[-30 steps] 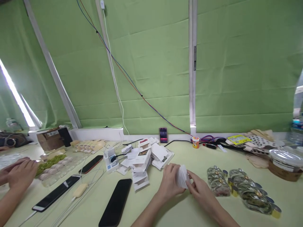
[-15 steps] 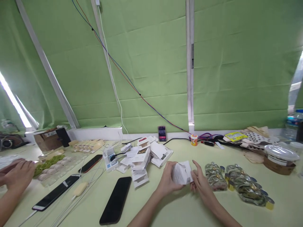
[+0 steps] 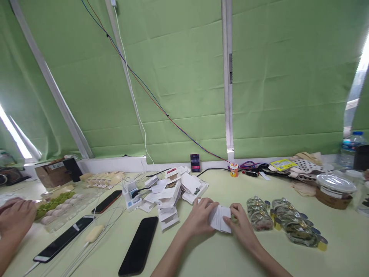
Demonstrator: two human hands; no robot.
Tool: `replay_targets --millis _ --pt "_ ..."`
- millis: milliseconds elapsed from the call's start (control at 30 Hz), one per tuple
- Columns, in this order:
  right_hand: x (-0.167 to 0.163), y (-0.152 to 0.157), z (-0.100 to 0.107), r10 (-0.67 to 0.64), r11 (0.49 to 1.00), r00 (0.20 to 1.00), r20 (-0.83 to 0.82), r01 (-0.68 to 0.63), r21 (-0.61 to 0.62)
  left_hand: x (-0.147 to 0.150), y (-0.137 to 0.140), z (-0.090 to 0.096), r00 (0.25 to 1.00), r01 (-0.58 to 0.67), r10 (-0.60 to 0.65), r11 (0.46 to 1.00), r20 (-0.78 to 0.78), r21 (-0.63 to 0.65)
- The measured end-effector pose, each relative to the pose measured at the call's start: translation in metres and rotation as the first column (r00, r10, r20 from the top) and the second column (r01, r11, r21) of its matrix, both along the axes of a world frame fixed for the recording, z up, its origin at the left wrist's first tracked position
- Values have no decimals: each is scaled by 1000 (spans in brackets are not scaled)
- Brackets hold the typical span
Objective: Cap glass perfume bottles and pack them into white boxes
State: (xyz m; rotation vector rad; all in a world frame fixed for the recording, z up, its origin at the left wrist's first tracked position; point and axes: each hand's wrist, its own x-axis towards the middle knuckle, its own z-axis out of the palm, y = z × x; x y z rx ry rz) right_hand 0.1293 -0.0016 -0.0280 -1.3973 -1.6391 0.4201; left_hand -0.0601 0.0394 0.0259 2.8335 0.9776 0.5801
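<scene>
A small white cardboard box [image 3: 220,218] with fine print on one side is held between both hands, just above the pale table. My left hand [image 3: 199,217] grips its left side, fingers over the top edge. My right hand [image 3: 241,223] pinches the right side, thumb on a panel or flap. To the right stand rows of small clear glass bottles [image 3: 296,225] with gold caps, and a shorter row of bottles [image 3: 259,215] beside my right hand. A heap of white boxes [image 3: 170,196], several with open ends, lies to the left beyond my left hand.
A black phone [image 3: 138,246] lies left of my left forearm, and another phone [image 3: 65,238] and charging cables are farther left. A co-worker's hand [image 3: 15,215] is by an egg-tray-like holder [image 3: 57,207]. An orange tub [image 3: 233,170] and a lidded bowl [image 3: 334,188] stand behind.
The box has turned and tilted lower, its panel now lying flatter under my right thumb. My right fingers have closed in on its right side. The view has shifted slightly.
</scene>
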Motion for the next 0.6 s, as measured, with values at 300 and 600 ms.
replay_targets --millis 300,600 --pt "-15 -12 5 -57 990 993 103 69 -122 -19 -1 21 967 -41 37 999 -251 -12" --pt "-18 -20 13 -71 981 977 200 104 -161 -10 -9 16 940 4 -9 1000 -341 -17"
